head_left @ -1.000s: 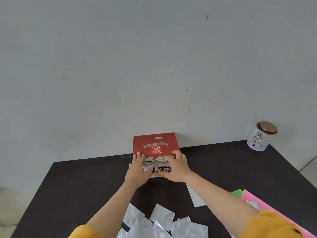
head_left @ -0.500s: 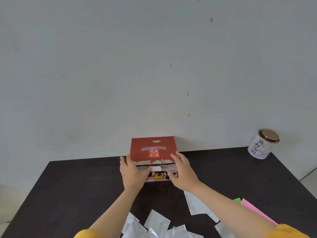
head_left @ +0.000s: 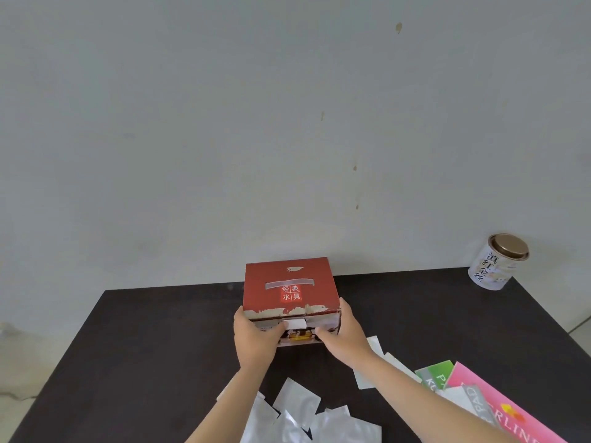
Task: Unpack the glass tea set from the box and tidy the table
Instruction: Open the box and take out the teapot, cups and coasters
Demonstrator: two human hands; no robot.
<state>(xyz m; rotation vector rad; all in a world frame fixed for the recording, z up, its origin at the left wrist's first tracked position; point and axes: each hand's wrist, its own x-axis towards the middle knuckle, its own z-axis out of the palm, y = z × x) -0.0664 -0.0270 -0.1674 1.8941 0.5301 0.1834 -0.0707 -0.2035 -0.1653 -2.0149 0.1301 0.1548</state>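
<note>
The red box [head_left: 289, 289] sits near the back of the tabletop [head_left: 144, 346], still closed, left hand [head_left: 254, 338] and right hand [head_left: 343, 330] clasping its near corners. Tugged hard, its torn flap may rip and jolt the glass inside.

Two bare forearms reach in from below, ending in the left grip [head_left: 254, 338] and right grip [head_left: 347, 335].

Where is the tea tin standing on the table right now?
In the head view the tea tin stands at the table's far right corner near the wall, well apart from the red box and both hands.
</note>
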